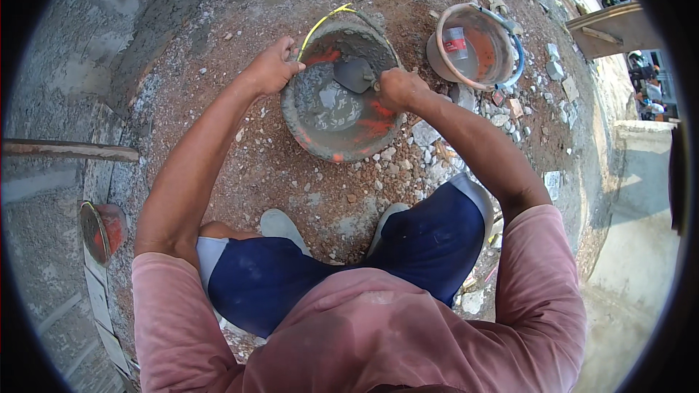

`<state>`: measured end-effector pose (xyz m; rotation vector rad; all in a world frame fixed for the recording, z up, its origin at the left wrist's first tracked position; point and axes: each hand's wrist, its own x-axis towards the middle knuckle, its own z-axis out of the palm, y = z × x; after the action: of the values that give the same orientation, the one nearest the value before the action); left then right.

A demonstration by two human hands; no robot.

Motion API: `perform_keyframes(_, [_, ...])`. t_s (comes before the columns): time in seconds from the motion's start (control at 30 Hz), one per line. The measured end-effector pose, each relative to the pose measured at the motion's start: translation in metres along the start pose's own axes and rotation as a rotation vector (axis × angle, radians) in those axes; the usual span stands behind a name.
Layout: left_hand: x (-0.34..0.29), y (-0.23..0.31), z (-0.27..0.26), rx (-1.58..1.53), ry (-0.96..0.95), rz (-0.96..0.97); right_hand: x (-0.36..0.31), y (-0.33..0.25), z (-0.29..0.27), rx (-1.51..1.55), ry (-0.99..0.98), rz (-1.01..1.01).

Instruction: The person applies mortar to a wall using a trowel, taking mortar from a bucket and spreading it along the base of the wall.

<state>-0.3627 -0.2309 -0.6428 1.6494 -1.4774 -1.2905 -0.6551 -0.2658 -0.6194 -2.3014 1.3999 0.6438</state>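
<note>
A round bucket (pixel 297 125) smeared with cement and showing orange patches stands on the ground in front of me. Wet grey cement mix (pixel 320 102) lies inside it. On its left rim my left hand (pixel 275 67) is closed, beside the yellow-wrapped part of the wire handle (pixel 319 23). My right hand (pixel 403 91), at the right rim, grips a trowel whose dark blade (pixel 352 75) reaches into the bucket over the mix. The fist hides most of the trowel's handle.
To the right stands a second bucket (pixel 437 65) with a blue handle, holding murky water and a clear cup with a red label (pixel 455 44). Broken stones (pixel 513 108) litter the ground there. At left are a wooden plank (pixel 69 151) and another cement-stained bucket (pixel 109 229).
</note>
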Motion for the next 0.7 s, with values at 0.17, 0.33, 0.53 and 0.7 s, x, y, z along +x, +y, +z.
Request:
perform_keyframes(0.17, [-0.004,0.006,0.007,0.105,-0.044,0.036,0.011,-0.013,0.021,-0.039,0.052,-0.184])
perform_keyframes(0.33, [-0.013,0.002,0.005,0.168,0.046,0.042,-0.002,-0.013,0.036,-0.317,0.069,-0.531])
perform_keyframes(0.53, [-0.024,0.005,0.003,-0.034,-0.080,-0.065,-0.023,0.014,-0.007,-0.516,0.059,-0.526])
perform_keyframes(0.7, [-0.027,0.031,0.008,-0.138,-0.139,-0.128,0.008,0.020,0.000,-0.400,0.288,-0.294])
